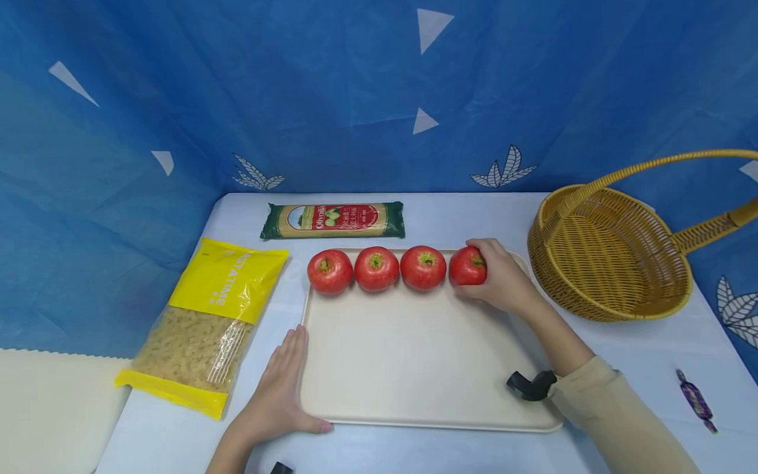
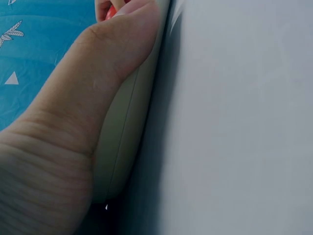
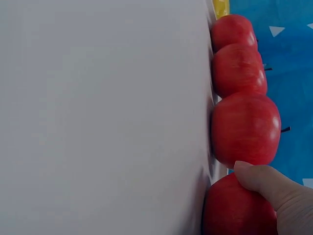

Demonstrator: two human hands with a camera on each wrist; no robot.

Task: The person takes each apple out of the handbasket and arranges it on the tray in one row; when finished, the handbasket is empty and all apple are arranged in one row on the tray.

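Note:
Along the far edge of a cream rectangular tray (image 1: 414,355), several red apples stand in a row. My right hand (image 1: 500,276) grips the rightmost apple (image 1: 464,266), fingers behind it and thumb in front; the right wrist view shows the thumb (image 3: 266,181) on that apple's (image 3: 237,208) skin. Left of it in the row is another apple (image 1: 423,268), then a third apple (image 1: 376,268), and an apple (image 1: 329,272) at the tray's far left corner. My left hand (image 1: 278,388) rests with straight fingers along the tray's left side, thumb at the near edge.
A yellow bag of pasta (image 1: 207,322) lies left of the tray. Behind it lies a green and red spaghetti packet (image 1: 337,220). At the right stands a wicker basket (image 1: 610,257) with a tall handle. A purple wrapped candy (image 1: 695,400) lies near the right edge.

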